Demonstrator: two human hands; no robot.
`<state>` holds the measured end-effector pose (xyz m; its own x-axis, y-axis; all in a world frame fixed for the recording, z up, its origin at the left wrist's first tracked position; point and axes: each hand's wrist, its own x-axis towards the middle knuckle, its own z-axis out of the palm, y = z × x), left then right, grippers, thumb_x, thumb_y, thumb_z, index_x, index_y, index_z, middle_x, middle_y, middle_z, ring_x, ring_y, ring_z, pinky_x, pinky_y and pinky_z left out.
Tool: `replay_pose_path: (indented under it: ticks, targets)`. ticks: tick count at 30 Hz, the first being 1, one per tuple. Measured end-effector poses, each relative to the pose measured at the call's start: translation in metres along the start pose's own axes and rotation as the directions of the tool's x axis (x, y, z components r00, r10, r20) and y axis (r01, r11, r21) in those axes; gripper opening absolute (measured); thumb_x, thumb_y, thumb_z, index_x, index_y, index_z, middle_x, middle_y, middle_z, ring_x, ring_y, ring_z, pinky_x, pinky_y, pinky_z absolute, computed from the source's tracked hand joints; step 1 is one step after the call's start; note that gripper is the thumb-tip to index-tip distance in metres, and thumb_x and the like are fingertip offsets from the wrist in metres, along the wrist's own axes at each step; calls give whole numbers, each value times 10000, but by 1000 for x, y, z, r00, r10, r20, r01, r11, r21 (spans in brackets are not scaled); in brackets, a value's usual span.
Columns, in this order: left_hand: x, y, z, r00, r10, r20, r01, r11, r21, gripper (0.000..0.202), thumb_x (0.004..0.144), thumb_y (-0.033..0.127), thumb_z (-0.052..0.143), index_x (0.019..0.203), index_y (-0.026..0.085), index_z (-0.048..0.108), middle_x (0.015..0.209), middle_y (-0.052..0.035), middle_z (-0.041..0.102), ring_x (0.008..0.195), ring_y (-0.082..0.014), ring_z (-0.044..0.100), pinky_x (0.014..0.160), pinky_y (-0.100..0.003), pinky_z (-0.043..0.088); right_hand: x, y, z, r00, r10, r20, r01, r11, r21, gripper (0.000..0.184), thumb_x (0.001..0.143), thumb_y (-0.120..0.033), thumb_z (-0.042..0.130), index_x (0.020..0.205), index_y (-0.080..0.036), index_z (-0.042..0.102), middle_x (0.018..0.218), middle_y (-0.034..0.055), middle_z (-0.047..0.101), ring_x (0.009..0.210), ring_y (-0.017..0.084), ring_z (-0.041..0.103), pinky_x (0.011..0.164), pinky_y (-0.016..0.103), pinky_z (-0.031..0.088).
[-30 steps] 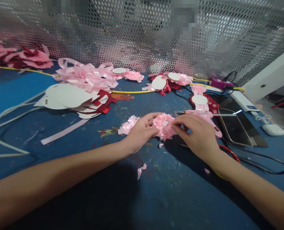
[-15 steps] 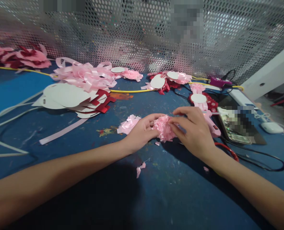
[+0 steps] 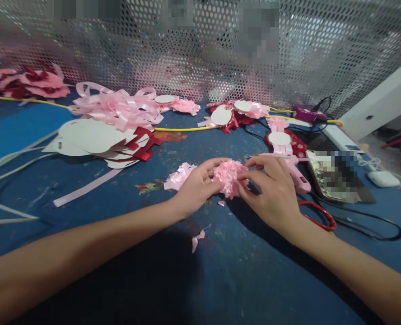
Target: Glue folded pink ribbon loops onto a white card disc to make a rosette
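A ruffled pink ribbon flower (image 3: 230,177) is held low over the blue tabletop between both of my hands. My left hand (image 3: 200,186) grips its left side, thumb in front and fingers behind. With thumb and fingertips, my right hand (image 3: 268,187) pinches the flower's right edge. Left of the flower, partly behind my left hand, pink ribbon tails (image 3: 179,176) lie on the table. Beyond my right hand is a pink glue gun (image 3: 299,176), partly hidden by that hand. Small pink ribbon scraps (image 3: 198,239) lie nearer me.
White card cutouts (image 3: 92,137) are stacked at left, before a heap of pink ribbon (image 3: 119,106). Rosettes with white discs (image 3: 221,115) line the perforated metal screen (image 3: 200,54). A phone (image 3: 332,176), earbud case (image 3: 383,178), red ring (image 3: 319,216) and black cable (image 3: 398,232) are at right.
My right hand has shifted slightly, its fingertips still at the flower's right edge. The flower has turned a little in my grip. The view has moved slightly.
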<state>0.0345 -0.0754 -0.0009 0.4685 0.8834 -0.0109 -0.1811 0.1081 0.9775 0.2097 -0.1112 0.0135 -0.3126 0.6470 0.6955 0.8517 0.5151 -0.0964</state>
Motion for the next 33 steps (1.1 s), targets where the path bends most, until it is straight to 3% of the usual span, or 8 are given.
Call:
replay_pose_path:
  ticks: [5, 10, 16, 21, 25, 29, 33]
  targets:
    - [0, 2, 1, 1000, 2, -6, -2, 1000, 27, 483, 665, 48, 588, 1137, 153, 573, 978, -29, 643, 735, -94, 562, 631, -196, 435, 2, -1, -4, 997, 73, 7, -73, 997, 20, 43, 786, -187, 623, 748, -188, 643, 928, 81, 599, 826, 213, 531, 757, 388, 448]
    - [-2, 9, 5, 1000, -13, 5, 13, 998, 56, 425, 662, 39, 604, 1072, 150, 584, 908, -16, 647, 775, -118, 588, 616, -196, 443, 4, 0, -6, 963, 254, 86, -261, 962, 83, 45, 721, -182, 658, 697, -200, 624, 934, 61, 572, 857, 222, 544, 762, 395, 438]
    - [-4, 11, 6, 999, -10, 32, 9, 999, 43, 380, 667, 49, 631, 1030, 158, 605, 1021, -34, 646, 827, -123, 594, 608, -181, 436, 7, 1, -5, 923, 374, 88, -383, 911, 155, 138, 665, -143, 670, 674, -199, 544, 850, 27, 534, 876, 213, 557, 775, 372, 441]
    - [-1, 2, 3, 998, -65, -28, 63, 997, -53, 499, 638, 48, 635, 1119, 170, 587, 1008, -28, 636, 629, -66, 530, 558, -191, 404, 5, 6, -9, 953, 294, 70, -302, 920, 248, 124, 705, -167, 663, 695, -207, 546, 834, 20, 526, 865, 201, 547, 782, 372, 435]
    - [2, -2, 1, 996, -76, -45, 70, 991, -113, 522, 633, 60, 627, 1141, 168, 572, 1055, -50, 629, 697, -97, 573, 629, -226, 443, 3, 5, -10, 995, 98, 11, -98, 986, 136, 55, 748, -176, 667, 746, -197, 617, 857, 42, 549, 837, 201, 533, 747, 369, 431]
    - [2, -1, 1, 999, -29, -21, 29, 999, -25, 503, 646, 58, 607, 1136, 168, 574, 1049, -43, 637, 752, -103, 575, 670, -217, 450, 3, 2, -5, 997, -70, 11, 71, 997, -23, 57, 787, -151, 655, 764, -201, 672, 902, 65, 601, 810, 203, 509, 724, 359, 445]
    - [0, 2, 3, 1000, -27, -11, 27, 997, 76, 477, 667, 60, 576, 1132, 167, 568, 1057, -31, 632, 733, -87, 552, 649, -196, 437, 3, 2, -1, 991, -132, 29, 134, 987, -85, 61, 799, -136, 648, 780, -176, 690, 941, 91, 633, 849, 216, 512, 758, 364, 459]
